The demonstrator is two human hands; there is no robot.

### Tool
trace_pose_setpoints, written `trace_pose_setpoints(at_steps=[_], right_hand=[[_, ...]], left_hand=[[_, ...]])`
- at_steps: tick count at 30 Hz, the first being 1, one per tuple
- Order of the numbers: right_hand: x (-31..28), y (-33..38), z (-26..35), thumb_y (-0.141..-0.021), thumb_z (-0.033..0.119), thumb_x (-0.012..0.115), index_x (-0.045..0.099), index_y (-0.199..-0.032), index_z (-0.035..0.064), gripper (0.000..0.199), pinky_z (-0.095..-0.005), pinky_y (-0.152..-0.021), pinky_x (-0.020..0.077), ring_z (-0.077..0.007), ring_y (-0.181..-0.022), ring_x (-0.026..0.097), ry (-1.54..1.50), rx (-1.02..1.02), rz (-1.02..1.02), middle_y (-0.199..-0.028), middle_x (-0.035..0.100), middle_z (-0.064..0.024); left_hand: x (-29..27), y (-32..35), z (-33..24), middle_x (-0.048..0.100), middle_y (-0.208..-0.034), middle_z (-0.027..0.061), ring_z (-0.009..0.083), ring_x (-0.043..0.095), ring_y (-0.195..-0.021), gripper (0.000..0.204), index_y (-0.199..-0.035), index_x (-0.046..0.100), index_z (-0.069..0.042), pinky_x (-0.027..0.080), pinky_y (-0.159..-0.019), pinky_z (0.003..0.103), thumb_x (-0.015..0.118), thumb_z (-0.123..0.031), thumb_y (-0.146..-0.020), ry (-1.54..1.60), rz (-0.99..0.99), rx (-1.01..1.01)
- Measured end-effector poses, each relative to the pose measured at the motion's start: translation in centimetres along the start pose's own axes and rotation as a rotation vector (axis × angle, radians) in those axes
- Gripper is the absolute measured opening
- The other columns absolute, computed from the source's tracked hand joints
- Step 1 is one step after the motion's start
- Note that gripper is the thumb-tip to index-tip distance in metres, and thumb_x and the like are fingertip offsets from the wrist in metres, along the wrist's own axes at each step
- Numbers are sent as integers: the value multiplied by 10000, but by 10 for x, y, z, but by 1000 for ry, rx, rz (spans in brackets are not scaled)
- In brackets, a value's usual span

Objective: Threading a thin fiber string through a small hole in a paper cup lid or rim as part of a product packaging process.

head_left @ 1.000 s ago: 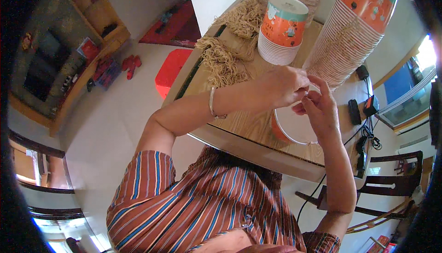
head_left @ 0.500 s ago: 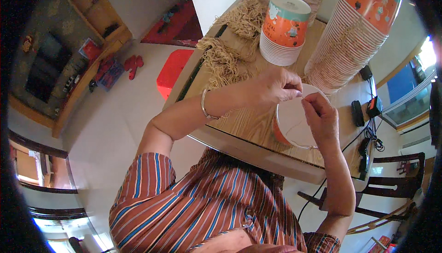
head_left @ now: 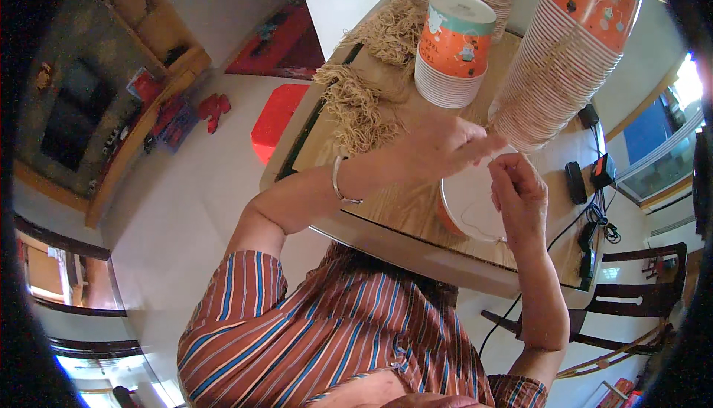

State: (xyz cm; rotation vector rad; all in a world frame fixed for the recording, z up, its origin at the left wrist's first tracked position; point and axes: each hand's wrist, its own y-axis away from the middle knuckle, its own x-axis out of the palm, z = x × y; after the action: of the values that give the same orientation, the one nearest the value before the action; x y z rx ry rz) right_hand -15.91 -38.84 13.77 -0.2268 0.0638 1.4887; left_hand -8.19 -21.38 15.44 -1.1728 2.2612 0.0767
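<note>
- Bending at the elbow, your left arm [head_left: 308,198] points the blurred left hand [head_left: 449,144] rightward, fingers extended; grip unclear.
- Your raised right hand [head_left: 520,184] is just beside, thumb and fingertips pressed together; I cannot tell on what.
- Beneath both sits a round, orange-and-white paper bowl [head_left: 466,196].

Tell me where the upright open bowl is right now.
In the head view, the bowl is right of centre, near the front edge of the table. The right hand partly hides it, and the left hand is at its upper left.
</note>
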Motion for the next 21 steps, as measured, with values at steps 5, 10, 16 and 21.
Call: trace_pose_setpoints(at_steps=[5, 10, 16, 21], right_hand=[[1, -1, -2, -911, 87, 588, 603, -888, 58, 41, -196, -520, 357, -20, -597, 433, 5, -7, 46, -685, 516, 62], [2, -1, -9, -891, 53, 608, 597, -886, 36, 21, -192, -540, 370, -27, -610, 439, 153, -138, -4, -694, 530, 49], [8, 0, -2, -869, 31, 631, 608, -879, 22, 26, -195, -556, 380, -22, -627, 438, 191, -175, -1, -691, 536, 43], [6, -2, -1, -872, 43, 629, 632, -876, 17, 27, -188, -561, 384, -16, -629, 448, 229, -121, 0, -683, 546, 48]], left_hand=[[12, 0, 10, 548, -623, 9, 89, 521, -566, 401, -836, 624, -38, 433, -512, 284, 525, -410, -950, 110, -10, 133], [17, 3, 24, 544, -651, 10, 88, 530, -602, 301, -862, 585, -44, 449, -538, 284, 527, -322, -961, 66, 26, 91], [14, 9, 22, 525, -683, 9, 99, 527, -613, 235, -888, 540, -46, 454, -563, 296, 510, -263, -973, 116, 69, 33], [6, 13, 22, 546, -763, 33, 100, 538, -683, 159, -913, 536, -33, 461, -623, 279, 507, -179, -970, 196, 136, -3]])
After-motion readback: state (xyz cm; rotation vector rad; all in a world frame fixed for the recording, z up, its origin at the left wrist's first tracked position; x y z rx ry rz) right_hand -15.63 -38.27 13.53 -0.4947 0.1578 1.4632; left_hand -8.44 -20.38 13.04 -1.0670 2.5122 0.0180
